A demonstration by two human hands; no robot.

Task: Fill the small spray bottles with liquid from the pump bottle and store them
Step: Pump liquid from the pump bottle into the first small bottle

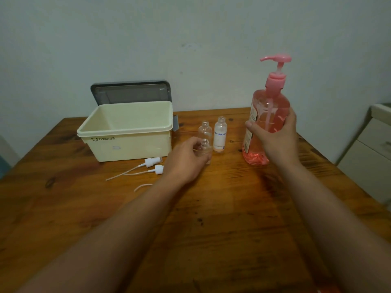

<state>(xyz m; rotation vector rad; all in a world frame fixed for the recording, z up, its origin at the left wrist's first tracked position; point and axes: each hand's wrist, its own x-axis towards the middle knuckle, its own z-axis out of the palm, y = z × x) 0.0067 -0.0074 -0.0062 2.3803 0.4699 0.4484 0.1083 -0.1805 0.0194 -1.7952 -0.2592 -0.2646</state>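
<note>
Grips both closed on bottles: left hand (186, 159) curls round a small bottle (205, 149), right hand (275, 135) wraps the pump bottle (269, 104), near an open bin (131, 148).

— The pink pump bottle (270, 102)?
— Upright at the right, mostly full, gripped by the right hand (275, 138).
— The small bottles?
— Three stand uncapped beside the cream box (127, 144): the nearest clear bottle (205, 149) in the left hand (186, 159), the rear clear bottle (205, 131), and the labelled bottle (220, 137). Two white spray heads (151, 162) lie before the box.
</note>
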